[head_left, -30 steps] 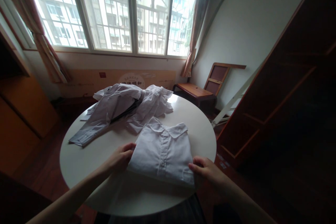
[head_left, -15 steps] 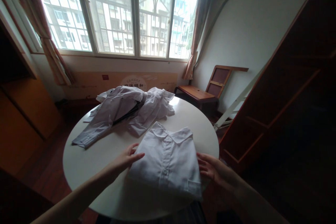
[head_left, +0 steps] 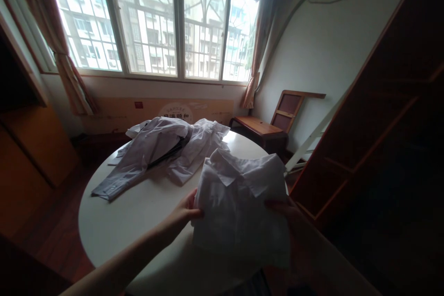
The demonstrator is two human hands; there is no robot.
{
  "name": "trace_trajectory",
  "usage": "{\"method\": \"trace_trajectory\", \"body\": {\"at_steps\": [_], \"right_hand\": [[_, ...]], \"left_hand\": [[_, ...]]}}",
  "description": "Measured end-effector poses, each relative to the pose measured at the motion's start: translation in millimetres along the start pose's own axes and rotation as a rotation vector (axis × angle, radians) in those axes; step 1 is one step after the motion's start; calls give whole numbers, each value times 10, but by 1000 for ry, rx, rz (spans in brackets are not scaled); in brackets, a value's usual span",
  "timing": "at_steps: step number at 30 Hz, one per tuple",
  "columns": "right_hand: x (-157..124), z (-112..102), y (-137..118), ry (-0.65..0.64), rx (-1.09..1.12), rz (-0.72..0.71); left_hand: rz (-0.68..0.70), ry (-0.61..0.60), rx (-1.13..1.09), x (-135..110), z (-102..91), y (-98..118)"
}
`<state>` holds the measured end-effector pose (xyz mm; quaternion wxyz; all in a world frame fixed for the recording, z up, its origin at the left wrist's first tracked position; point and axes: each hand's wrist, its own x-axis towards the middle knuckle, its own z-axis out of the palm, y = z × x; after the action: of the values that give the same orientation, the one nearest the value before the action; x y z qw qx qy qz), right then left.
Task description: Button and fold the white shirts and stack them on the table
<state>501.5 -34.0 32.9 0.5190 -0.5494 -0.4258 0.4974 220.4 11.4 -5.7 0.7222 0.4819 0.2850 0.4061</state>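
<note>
A folded white shirt is held up at the near right of the round white table, its collar towards the window. My left hand grips the shirt's left edge, thumb on top and fingers underneath. At the opposite edge, my right hand is closed on the fabric with its thumb over the front; its other fingers are hidden or in shadow. Further back on the table lies a crumpled heap of white shirts, with a long sleeve stretched to the left and something dark among the folds.
Behind the table a long cardboard box leans below the window. A wooden chair stands at the back right. On the right, a large dark wooden panel slants beside the table. An orange cabinet is at the left.
Both hands have closed on the folded shirt's sides. The shirt has been lifted off the table, tilted and shifted right. The heap behind has stayed put.
</note>
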Motion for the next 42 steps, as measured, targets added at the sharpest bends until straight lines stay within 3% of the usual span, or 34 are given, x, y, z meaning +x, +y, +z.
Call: {"method": "trace_trajectory", "body": {"at_steps": [8, 14, 19, 25, 29, 32, 36, 42], "right_hand": [[23, 109, -14, -24, 33, 20], [11, 150, -75, -89, -7, -23], [86, 250, -107, -79, -55, -108], [242, 450, -194, -51, -111, -251], [374, 517, -345, -14, -160, -367], [413, 515, -413, 6, -207, -443], [356, 488, -363, 41, -269, -533], [264, 511, -262, 126, -331, -664]], "left_hand": [[-125, 119, -64, -45, 238, 192], [-118, 172, -120, 34, 153, 242], [-31, 187, -115, 74, 89, 330], [187, 314, 18, 175, 17, 663], [414, 298, 161, 208, -70, 946], [507, 265, 322, 153, -132, 1056], [589, 288, 508, 0, -151, 989], [895, 434, 810, -189, -79, 797]]}}
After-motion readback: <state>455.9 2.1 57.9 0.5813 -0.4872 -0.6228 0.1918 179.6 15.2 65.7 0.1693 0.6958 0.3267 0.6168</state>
